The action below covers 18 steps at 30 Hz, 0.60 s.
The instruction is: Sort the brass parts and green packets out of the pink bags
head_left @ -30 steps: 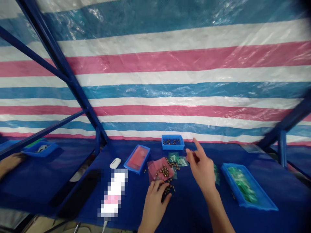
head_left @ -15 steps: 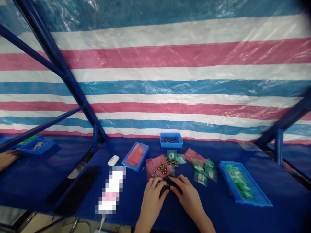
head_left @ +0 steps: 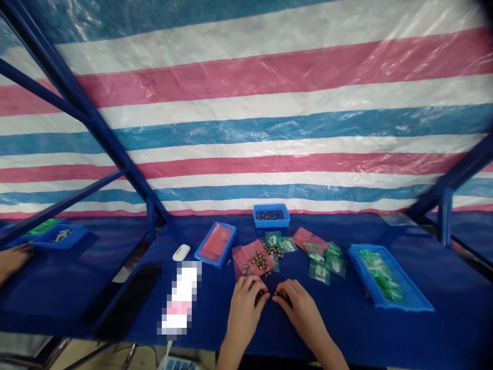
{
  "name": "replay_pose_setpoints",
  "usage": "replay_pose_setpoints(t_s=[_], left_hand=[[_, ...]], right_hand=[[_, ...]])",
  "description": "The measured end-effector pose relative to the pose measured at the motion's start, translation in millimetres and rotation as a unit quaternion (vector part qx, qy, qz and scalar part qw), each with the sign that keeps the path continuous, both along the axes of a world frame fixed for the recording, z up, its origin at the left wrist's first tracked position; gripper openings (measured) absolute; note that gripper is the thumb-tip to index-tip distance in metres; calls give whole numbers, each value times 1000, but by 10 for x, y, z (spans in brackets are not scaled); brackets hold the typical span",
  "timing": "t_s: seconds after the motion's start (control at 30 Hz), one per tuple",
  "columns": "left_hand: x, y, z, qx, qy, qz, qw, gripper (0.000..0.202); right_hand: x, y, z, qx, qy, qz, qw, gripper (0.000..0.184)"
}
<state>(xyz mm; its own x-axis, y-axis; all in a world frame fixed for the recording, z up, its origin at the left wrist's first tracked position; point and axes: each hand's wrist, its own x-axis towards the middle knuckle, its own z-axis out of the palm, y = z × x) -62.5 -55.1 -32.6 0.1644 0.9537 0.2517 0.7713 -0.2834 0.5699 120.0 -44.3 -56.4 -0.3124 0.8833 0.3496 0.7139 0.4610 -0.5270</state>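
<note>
My left hand (head_left: pixel 245 303) curls low over the blue table, fingers closed around small dark brass-coloured metal fittings that are partly hidden. Facing it across a narrow gap, my right hand (head_left: pixel 299 307) pinches similar small pieces between thumb and fingers. Just beyond my fingertips lies a pink plastic bag (head_left: pixel 239 261) with a heap of brass-coloured fittings (head_left: pixel 259 260) on it. More loose fittings (head_left: pixel 272 250) lie behind, against small clear bags (head_left: pixel 273 239) with pale contents. The exact kind of the pieces is too small to make out.
A blue bin (head_left: pixel 271 223) of fittings stands at the back. A blue tray (head_left: pixel 218 260) with pink bags is left, a long blue tray (head_left: pixel 418 303) with green bags right. Green bags (head_left: pixel 319 272) lie between. A white case (head_left: pixel 181 252) sits left. Another person's hand (head_left: pixel 15 259) is far left.
My hands have drawn slightly apart, the right one shifting right. A small fitting now shows on the table just beyond my left fingertips. The camera view has tilted a little.
</note>
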Motion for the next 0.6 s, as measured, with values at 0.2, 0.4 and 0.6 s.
replay_pose_setpoints(t_s=[0.2, 0.4, 0.6], left_hand=[[4, 6, 11, -5, -12, -3, 1000, 5], [3, 6, 8, -7, 0, 2, 1000, 5], [-3, 7, 10, -15, -2, 0, 1000, 4]], right_hand=[[107, -31, -30, -34, 27, -17, 999, 25], [309, -104, -64, -22, 26, -16, 999, 21], [335, -115, 309, 57, 67, -17, 996, 17]])
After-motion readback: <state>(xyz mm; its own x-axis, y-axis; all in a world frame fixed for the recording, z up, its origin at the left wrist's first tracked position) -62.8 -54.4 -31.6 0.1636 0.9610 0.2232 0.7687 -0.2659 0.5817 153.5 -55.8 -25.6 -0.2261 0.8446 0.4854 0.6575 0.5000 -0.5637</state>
